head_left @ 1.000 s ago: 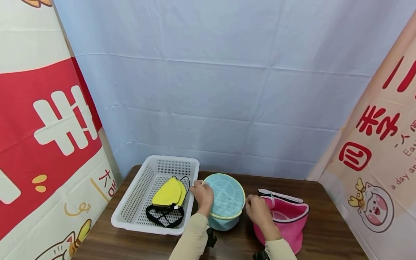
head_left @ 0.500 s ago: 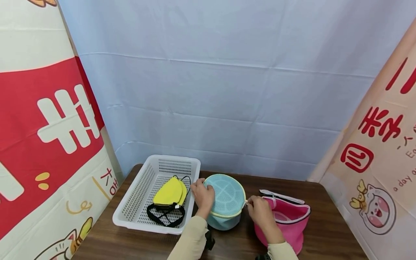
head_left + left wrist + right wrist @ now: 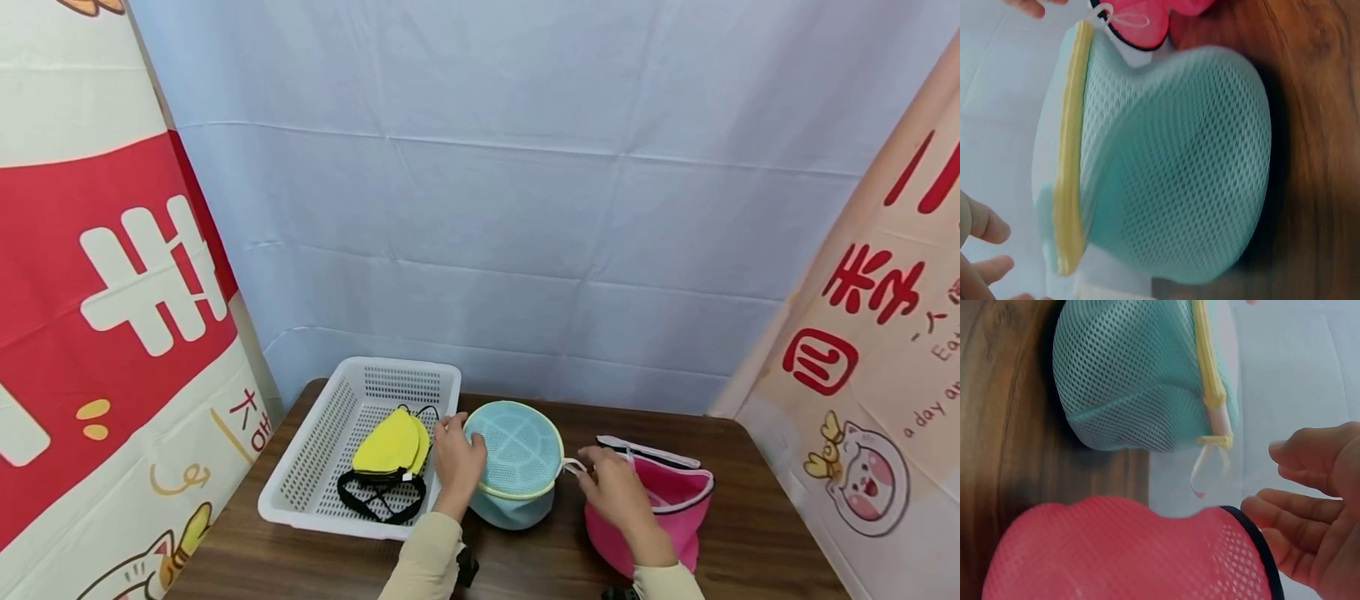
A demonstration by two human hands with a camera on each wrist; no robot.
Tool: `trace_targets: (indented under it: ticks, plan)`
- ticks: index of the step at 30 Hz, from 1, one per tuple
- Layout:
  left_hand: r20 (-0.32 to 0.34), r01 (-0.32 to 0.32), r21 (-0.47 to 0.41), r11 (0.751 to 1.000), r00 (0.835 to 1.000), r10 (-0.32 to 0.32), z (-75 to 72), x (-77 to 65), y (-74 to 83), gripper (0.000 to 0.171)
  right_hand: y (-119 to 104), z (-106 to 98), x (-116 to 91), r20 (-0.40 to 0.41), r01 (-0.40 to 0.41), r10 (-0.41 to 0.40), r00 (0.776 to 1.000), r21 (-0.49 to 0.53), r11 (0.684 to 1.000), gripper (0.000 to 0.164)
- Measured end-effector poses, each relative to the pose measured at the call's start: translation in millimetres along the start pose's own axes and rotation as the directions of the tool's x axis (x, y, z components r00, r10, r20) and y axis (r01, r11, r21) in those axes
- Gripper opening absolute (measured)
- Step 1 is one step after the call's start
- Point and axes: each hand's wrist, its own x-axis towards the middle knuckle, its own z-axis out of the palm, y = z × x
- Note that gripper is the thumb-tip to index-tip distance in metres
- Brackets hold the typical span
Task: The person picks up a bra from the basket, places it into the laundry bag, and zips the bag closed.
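Observation:
A round blue mesh laundry bag [image 3: 517, 450] with yellow trim stands on the table, its top closed over. At its right side a small white loop [image 3: 573, 467] sticks out. My left hand [image 3: 459, 454] is by the bag's left rim, and in the left wrist view its fingers [image 3: 988, 225] are spread and apart from the trim. My right hand [image 3: 617, 492] is just right of the loop with relaxed fingers, holding nothing in the right wrist view. Partly behind that hand stands a pink mesh laundry bag [image 3: 686, 521] with its top open and its lid folded back.
Left of the blue bag is a white perforated plastic basket [image 3: 300, 467]. In it lies a yellow piece [image 3: 386, 446] with black straps [image 3: 382, 500]. The brown wooden table [image 3: 540, 567] ends at a pale blue curtain [image 3: 480, 250] behind, with printed cloths at both sides.
My right hand has let go of the loop at the blue bag's edge and moved slightly right. My left hand has shifted a little left, off the rim.

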Motion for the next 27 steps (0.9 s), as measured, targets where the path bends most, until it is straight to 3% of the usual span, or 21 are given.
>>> trace_targets:
  ticks: [7, 12, 20, 27]
  plan:
    - [0.076, -0.065, 0.072, 0.995, 0.995, 0.059, -19.3, 7.8, -3.6, 0.040, 6.4, -11.6, -1.9, -0.033, 0.047, -0.050, 0.998, -0.078, 0.996, 0.028]
    - [0.135, -0.065, 0.153, 0.986, 0.990, 0.044, -29.8, 10.3, -11.1, 0.045, 13.4, -20.4, -4.0, -0.048, 0.063, -0.068, 0.997, -0.095, 0.993, 0.026]
    - [0.206, -0.103, 0.179, 0.978, 0.976, 0.065, -46.6, 17.8, -23.5, 0.045, 29.9, -34.1, -7.5, -0.035, 0.042, -0.048, 0.998, -0.147, 0.988, 0.028]
    - [0.243, -0.055, 0.237, 0.970, 0.970, -0.005, -58.4, 26.1, -29.0, 0.048, 45.9, -44.6, -7.7, -0.016, 0.013, -0.017, 1.000, -0.224, 0.975, 0.029]
